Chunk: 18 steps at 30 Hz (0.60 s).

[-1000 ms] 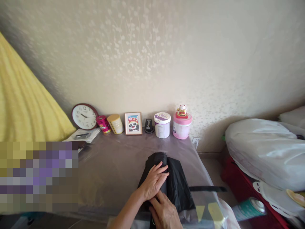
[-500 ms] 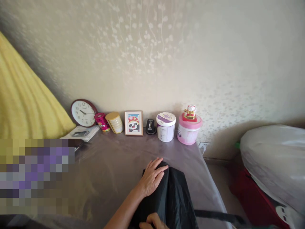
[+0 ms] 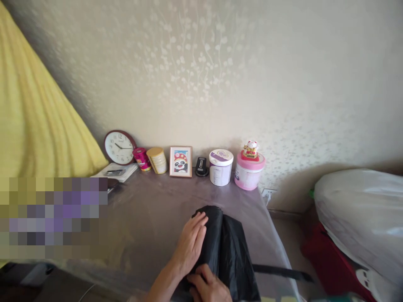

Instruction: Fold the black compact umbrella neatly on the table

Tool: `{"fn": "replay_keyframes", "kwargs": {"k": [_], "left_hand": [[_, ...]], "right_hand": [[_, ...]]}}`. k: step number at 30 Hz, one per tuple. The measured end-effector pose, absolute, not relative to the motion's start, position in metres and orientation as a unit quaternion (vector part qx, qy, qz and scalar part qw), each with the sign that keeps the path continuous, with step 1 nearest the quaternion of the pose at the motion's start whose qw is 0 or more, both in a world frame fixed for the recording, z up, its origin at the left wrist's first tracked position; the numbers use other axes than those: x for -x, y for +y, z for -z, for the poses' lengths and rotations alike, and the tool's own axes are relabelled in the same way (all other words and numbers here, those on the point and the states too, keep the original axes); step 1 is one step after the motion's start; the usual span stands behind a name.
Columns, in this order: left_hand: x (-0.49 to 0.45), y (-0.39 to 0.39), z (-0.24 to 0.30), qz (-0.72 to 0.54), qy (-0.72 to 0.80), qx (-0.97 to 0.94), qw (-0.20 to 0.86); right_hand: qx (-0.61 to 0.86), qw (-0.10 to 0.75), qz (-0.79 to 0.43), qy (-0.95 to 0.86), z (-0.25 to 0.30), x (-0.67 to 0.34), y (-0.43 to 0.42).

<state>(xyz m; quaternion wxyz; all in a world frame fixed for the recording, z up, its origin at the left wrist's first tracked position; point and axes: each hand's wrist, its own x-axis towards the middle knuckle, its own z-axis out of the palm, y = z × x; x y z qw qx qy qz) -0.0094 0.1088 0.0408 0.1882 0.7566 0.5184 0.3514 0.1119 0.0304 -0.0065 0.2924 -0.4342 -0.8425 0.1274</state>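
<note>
A piece of thin, shiny black fabric (image 3: 237, 251), laid in long folds, rests on the near right part of the table. My left hand (image 3: 190, 243) lies along its left side, palm down, with the fingers stretched out and close together. Just below, at the near edge, my right hand (image 3: 210, 287) has its fingers bent and pressed to the fabric, closed on its left edge. The lower part of the fabric runs out of the picture. From its right side a dark strap-like strip (image 3: 281, 272) reaches over the table edge.
Along the wall stand a clock (image 3: 120, 147), a pink can (image 3: 141, 159), a yellow-lidded tub (image 3: 157, 160), a panda picture frame (image 3: 180, 161), a small black device (image 3: 201, 166), a white tub (image 3: 221, 170) and a pink tub (image 3: 247, 176) bearing a cat figurine (image 3: 251, 149).
My left hand has slid left and nearer, from the top of the black fabric to its left side. My right hand has come further into view, onto the fabric. The camera view has shifted slightly.
</note>
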Motion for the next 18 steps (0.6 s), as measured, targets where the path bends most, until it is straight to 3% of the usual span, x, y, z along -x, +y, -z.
{"fn": "replay_keyframes", "kwargs": {"k": [4,7,11,15,18], "left_hand": [[0.009,0.065,-0.048,-0.312,0.466,-0.763,0.323],[0.014,0.059,-0.040,-0.298,0.466,-0.749,0.364],[0.021,0.063,-0.032,-0.279,0.475,-0.753,0.360],[0.017,0.059,-0.026,-0.290,0.496,-0.738,0.355],[0.011,0.048,-0.016,-0.301,0.518,-0.730,0.328]], "right_hand": [[0.417,0.313,-0.157,-0.839,-0.014,-0.113,0.026],[0.441,0.302,-0.168,-0.828,-0.028,-0.112,0.019],[0.446,0.308,-0.198,-0.817,-0.038,-0.111,0.013],[0.440,0.387,-0.264,-0.766,-0.040,-0.135,0.017],[0.532,0.430,-0.213,-0.697,-0.029,-0.174,0.027]]}}
